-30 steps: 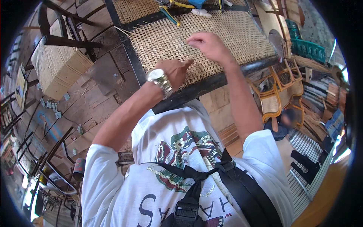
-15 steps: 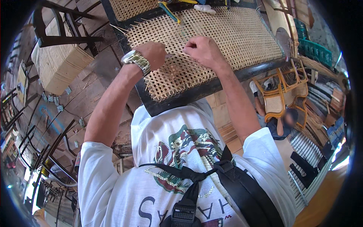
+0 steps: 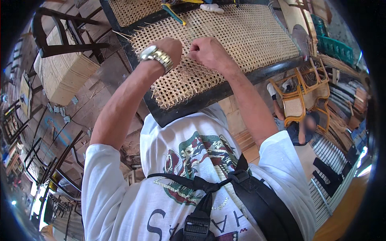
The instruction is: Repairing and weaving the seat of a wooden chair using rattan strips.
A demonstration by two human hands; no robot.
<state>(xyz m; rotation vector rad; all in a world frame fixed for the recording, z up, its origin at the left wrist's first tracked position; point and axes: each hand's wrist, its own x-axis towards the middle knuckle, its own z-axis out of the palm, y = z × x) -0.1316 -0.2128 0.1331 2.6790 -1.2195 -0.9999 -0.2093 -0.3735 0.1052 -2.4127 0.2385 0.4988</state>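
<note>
A woven cane panel (image 3: 241,36) in a black wooden frame (image 3: 177,114) lies in front of me. Over its left part, my left hand (image 3: 170,49), with a metal-banded watch (image 3: 157,57) on the wrist, is closed with its back toward me; its fingertips are hidden. Just to the right, my right hand (image 3: 210,53) is closed in a pinch, thumb against curled fingers. What either hand holds is too small or hidden to make out. Beyond the hands lies a tool with yellow and teal handles (image 3: 174,14), beside a crumpled white item (image 3: 212,8). Loose cane ends (image 3: 122,35) stick out at the panel's left edge.
At the left stand a dark wooden chair frame (image 3: 64,48) and a large pale block (image 3: 66,68). On the right, a person (image 3: 301,130) sits by orange-brown chair frames (image 3: 295,96). Farther back is a green crate (image 3: 334,49).
My left hand has moved slightly up and right, turning its back more toward me. My right hand has shifted a little left, bringing the hands closer. The view has shifted slightly.
</note>
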